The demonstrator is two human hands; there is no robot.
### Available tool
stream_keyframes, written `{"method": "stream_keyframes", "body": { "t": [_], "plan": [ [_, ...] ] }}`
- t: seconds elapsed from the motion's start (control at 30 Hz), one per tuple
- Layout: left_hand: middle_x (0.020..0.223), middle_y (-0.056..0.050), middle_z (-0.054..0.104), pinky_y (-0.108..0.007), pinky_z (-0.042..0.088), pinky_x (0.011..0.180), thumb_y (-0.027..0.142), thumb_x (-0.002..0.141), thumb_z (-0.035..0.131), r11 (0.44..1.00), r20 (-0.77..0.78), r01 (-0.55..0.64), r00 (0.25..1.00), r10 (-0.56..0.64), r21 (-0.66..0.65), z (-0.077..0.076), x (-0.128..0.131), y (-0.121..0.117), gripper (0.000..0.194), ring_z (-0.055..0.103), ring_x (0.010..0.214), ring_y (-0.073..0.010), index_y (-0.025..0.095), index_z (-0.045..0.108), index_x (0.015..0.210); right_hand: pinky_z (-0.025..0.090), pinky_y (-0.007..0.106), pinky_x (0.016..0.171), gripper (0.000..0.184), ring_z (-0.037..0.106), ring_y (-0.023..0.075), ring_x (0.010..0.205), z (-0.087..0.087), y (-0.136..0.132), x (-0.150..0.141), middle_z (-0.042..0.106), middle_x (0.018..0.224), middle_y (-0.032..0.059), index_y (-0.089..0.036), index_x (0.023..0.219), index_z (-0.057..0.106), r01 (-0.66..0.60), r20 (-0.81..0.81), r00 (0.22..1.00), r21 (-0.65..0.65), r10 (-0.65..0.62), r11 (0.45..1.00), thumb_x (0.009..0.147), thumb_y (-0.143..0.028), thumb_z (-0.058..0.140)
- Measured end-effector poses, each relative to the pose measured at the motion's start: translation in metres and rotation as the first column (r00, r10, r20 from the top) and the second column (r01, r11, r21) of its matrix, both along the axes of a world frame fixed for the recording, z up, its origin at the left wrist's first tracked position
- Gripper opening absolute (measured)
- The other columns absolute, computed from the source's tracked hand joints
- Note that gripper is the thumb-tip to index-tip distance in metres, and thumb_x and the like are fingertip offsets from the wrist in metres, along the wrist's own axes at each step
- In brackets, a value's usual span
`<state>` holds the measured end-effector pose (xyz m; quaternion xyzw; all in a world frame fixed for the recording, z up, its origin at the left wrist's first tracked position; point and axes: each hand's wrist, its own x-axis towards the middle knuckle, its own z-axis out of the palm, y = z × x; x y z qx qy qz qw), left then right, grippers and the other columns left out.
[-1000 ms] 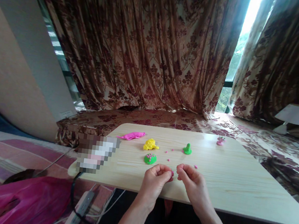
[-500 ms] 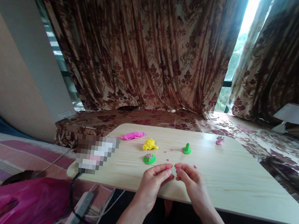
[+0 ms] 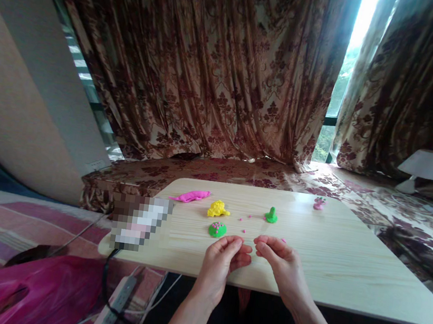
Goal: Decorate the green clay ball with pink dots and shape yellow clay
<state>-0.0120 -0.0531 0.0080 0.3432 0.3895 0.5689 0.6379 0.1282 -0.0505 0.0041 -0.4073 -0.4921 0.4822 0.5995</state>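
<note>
Both my hands rest on the near edge of a light wooden table [image 3: 346, 264], fingertips almost meeting. My left hand [image 3: 222, 262] is curled, with thumb and forefinger pinched together. My right hand [image 3: 281, 265] is pinched the same way, and what either pinch holds is too small to see. Just beyond my left hand lies a green clay dome with pink dots [image 3: 217, 229]. Farther back are a yellow clay lump [image 3: 218, 209], a flat pink clay strip [image 3: 190, 196] and a small green clay cone [image 3: 271, 215]. Tiny pink crumbs [image 3: 245, 220] are scattered between them.
A small pink clay piece [image 3: 318, 203] sits near the table's far right edge. A blurred-out object [image 3: 140, 221] lies at the table's left corner. Below left are a pink plastic bag [image 3: 24, 291] and a power strip with cables [image 3: 119, 298]. Patterned curtains and a white lamp [image 3: 423, 167] stand behind.
My hands drew closer together, then parted slightly. The pink bit seen at my left fingertips a second ago no longer shows. The clay pieces have not moved.
</note>
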Motion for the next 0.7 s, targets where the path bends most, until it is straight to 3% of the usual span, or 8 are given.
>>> {"method": "stream_keyframes", "body": {
  "t": [0.33, 0.53, 0.63, 0.7],
  "plan": [
    [0.098, -0.015, 0.067, -0.036, 0.048, 0.085, 0.019, 0.076, 0.061, 0.999, 0.143, 0.034, 0.989, -0.039, 0.037, 0.0005, 0.0013, -0.0005, 0.020, 0.064, 0.091, -0.0225, 0.013, 0.053, 0.094, 0.047, 0.030, 0.066, 0.031, 0.058, 0.0150, 0.065, 0.0015, 0.0002, -0.0012, 0.066, 0.072, 0.0028, -0.017, 0.088, 0.067, -0.019, -0.027, 0.999, -0.002, 0.019, 1.000, 0.068, -0.040, 0.068],
    [0.076, -0.010, 0.069, -0.029, 0.052, 0.068, 0.032, 0.073, 0.065, 0.999, 0.042, -0.046, 0.998, 0.047, -0.012, -0.0015, 0.0025, 0.0010, 0.025, 0.066, 0.070, -0.0179, 0.011, 0.058, 0.084, 0.046, 0.027, 0.067, 0.019, 0.057, 0.0139, 0.069, -0.0004, 0.0032, -0.0016, 0.064, 0.072, 0.0014, -0.018, 0.078, 0.067, 0.018, 0.077, 0.997, 0.094, -0.026, 0.995, 0.071, -0.035, 0.066],
    [0.064, -0.005, 0.065, -0.023, 0.050, 0.060, 0.035, 0.074, 0.063, 0.998, 0.073, -0.067, 0.995, 0.067, -0.004, -0.0032, 0.0028, 0.0018, 0.024, 0.062, 0.062, -0.0129, 0.011, 0.059, 0.078, 0.047, 0.028, 0.072, 0.019, 0.059, 0.0162, 0.076, 0.0017, 0.0022, -0.0050, 0.066, 0.079, 0.0031, -0.018, 0.079, 0.067, 0.037, 0.119, 0.992, 0.115, -0.050, 0.993, 0.072, -0.036, 0.065],
    [0.067, -0.004, 0.065, -0.021, 0.050, 0.059, 0.032, 0.074, 0.063, 0.998, 0.124, -0.053, 0.991, 0.056, -0.025, -0.0034, 0.0032, 0.0019, 0.021, 0.062, 0.065, -0.0121, 0.012, 0.061, 0.078, 0.048, 0.029, 0.071, 0.021, 0.060, 0.0165, 0.075, 0.0034, 0.0015, -0.0083, 0.066, 0.078, 0.0031, -0.018, 0.082, 0.066, 0.020, 0.105, 0.994, 0.094, -0.030, 0.995, 0.073, -0.037, 0.064]
  ]
}}
